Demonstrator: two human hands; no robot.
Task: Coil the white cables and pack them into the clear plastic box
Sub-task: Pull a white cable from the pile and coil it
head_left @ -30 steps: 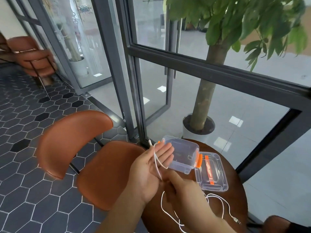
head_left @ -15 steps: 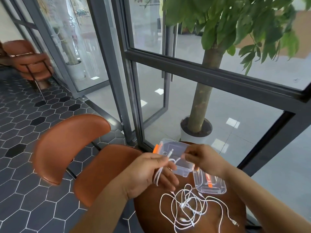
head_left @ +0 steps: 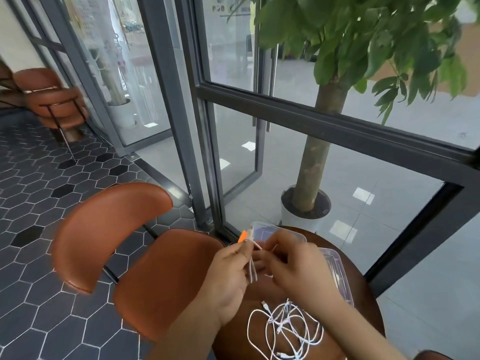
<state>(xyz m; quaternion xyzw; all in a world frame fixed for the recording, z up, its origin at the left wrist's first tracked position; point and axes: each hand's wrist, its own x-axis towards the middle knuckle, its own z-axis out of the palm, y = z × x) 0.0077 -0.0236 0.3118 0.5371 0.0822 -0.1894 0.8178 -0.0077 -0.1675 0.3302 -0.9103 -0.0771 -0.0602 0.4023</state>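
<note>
My left hand [head_left: 230, 271] pinches a folded white cable [head_left: 252, 266] that hangs between thumb and fingers. My right hand [head_left: 293, 266] is closed on the same cable just to its right, above the round brown table [head_left: 363, 302]. Behind both hands stands the clear plastic box [head_left: 265, 231] with an orange latch [head_left: 243, 236]; much of it is hidden by my fingers. Its clear lid [head_left: 340, 276] lies to the right, partly under my right wrist. A loose tangle of white cables [head_left: 284, 331] lies on the table near me.
A brown leather chair [head_left: 124, 245] stands close on the left of the table. A potted tree [head_left: 309, 203] and a dark-framed glass wall [head_left: 337, 126] are right behind the table. Another brown chair [head_left: 54, 100] stands far left on the hexagon tiles.
My right hand came up from the table to the box, then back next to my left hand. The cable, first laid over my open left palm, is now folded and pinched.
</note>
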